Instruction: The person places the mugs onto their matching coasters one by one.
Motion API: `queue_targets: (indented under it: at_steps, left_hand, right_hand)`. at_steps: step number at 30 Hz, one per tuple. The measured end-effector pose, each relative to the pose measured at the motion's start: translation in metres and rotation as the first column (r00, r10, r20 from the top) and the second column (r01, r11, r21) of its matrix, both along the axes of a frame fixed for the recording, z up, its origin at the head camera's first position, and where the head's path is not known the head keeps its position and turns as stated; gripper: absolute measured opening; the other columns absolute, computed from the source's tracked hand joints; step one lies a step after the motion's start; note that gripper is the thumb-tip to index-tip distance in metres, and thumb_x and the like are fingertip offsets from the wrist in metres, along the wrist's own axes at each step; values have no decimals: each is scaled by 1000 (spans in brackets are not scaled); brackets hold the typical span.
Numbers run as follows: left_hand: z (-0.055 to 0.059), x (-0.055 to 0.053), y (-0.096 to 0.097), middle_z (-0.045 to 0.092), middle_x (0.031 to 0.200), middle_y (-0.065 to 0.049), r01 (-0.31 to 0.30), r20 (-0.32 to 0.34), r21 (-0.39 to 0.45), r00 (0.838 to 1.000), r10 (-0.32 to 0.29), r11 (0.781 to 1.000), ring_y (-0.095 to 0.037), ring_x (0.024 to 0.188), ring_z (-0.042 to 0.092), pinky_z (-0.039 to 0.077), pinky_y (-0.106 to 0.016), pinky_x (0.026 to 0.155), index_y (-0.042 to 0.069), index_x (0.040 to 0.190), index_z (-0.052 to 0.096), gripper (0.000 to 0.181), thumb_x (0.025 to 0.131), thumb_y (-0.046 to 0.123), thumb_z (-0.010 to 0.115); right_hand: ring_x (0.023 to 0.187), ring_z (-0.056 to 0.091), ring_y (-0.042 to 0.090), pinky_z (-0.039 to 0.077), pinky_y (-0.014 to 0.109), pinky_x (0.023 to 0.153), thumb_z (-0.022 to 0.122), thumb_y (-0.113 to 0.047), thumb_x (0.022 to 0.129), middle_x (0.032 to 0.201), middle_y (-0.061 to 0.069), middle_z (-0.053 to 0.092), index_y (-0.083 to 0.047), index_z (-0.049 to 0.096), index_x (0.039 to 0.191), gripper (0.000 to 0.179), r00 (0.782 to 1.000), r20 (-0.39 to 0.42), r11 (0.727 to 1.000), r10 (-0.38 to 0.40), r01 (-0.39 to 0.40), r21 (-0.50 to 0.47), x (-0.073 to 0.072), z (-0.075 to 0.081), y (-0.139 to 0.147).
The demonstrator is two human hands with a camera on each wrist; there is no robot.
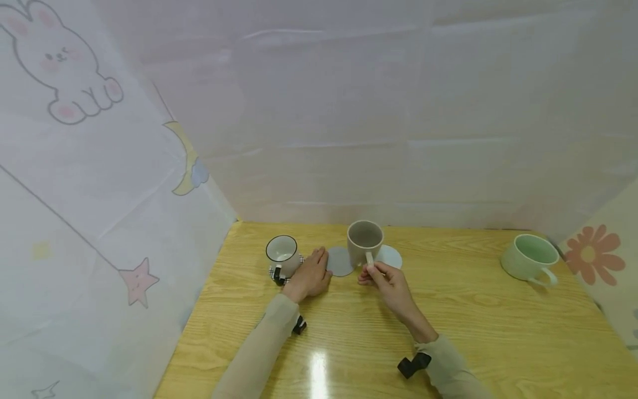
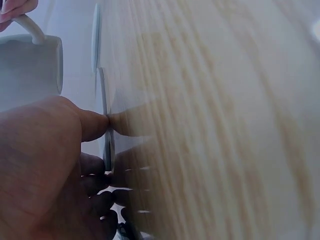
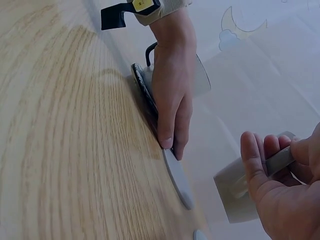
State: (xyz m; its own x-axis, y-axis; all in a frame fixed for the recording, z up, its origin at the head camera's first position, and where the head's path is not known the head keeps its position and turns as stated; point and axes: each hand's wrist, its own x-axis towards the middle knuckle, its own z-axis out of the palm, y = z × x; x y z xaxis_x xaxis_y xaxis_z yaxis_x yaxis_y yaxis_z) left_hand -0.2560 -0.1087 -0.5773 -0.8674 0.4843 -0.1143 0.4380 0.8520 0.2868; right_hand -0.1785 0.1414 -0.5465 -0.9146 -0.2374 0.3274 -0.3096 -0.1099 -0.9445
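Observation:
My right hand [image 1: 391, 291] pinches the handle of a grey-beige mug [image 1: 365, 244]. In the right wrist view the mug [image 3: 235, 200] hangs tilted, off the table. Fairly straight, the fingers and thumb of my left hand [image 1: 311, 275] touch the left edge of a round grey coaster [image 1: 340, 262]. That coaster [image 2: 104, 92] lies flat on the wood in the left wrist view, the thumb against its rim. To the left of this hand, a white mug with a black rim [image 1: 282, 250] stands on a black-and-white checked coaster [image 1: 301, 259]. Partly behind the grey-beige mug lies a pale coaster [image 1: 390, 257].
A light green mug [image 1: 530, 257] stands at the far right of the wooden table [image 1: 458, 321], its handle toward the front right. Pale printed sheets [image 1: 319, 122] enclose the table's back and sides. Black wrist straps [image 1: 415, 366] sit over both sleeves.

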Motion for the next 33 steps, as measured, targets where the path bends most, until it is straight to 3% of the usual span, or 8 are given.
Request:
queue_targets:
  at_steps: [5, 16, 20, 27, 33]
  left_hand:
    - [8, 6, 2, 25, 174, -24, -12, -39, -10, 999, 12, 1000, -41, 162, 27, 28, -50, 133, -5, 166, 28, 64, 115, 28, 45]
    - [10, 11, 2, 24, 175, -23, -49, -33, -18, 998, 48, 999, -39, 163, 25, 26, -48, 134, -4, 167, 26, 64, 115, 31, 43]
    - [10, 11, 1, 26, 174, -24, -45, -44, 1, 998, 45, 999, -40, 162, 28, 28, -50, 133, -5, 166, 29, 64, 114, 28, 46]
    - [12, 13, 1, 29, 172, -27, -53, -56, 40, 997, 55, 998, -42, 161, 30, 30, -51, 132, -8, 164, 31, 64, 113, 26, 49]
    - [11, 12, 1, 28, 173, -26, -59, -49, 34, 997, 60, 998, -41, 161, 29, 30, -51, 132, -7, 165, 31, 64, 113, 26, 48]
  right_hand:
    - [96, 78, 26, 66, 43, 89, 47, -7, 115, 105, 40, 63, 18, 64, 115, 30, 1000, -4, 1000, 19, -19, 4, -1, 0, -3]
    - [95, 78, 26, 66, 39, 88, 49, -9, 114, 107, 41, 63, 17, 65, 115, 31, 999, 28, 1000, 17, -16, -7, -2, 2, -11]
    - [96, 78, 25, 66, 36, 88, 48, -7, 114, 107, 43, 62, 23, 61, 115, 33, 999, 28, 1000, 21, -21, -14, -3, 0, -14]
    - [95, 77, 12, 66, 35, 89, 48, -8, 115, 108, 44, 61, 28, 58, 117, 38, 999, 30, 999, 40, -39, -25, -7, -5, -20]
    - [98, 78, 33, 66, 38, 90, 49, -9, 114, 107, 42, 62, 26, 59, 116, 36, 999, 44, 1000, 29, -29, -8, -8, -5, -23]
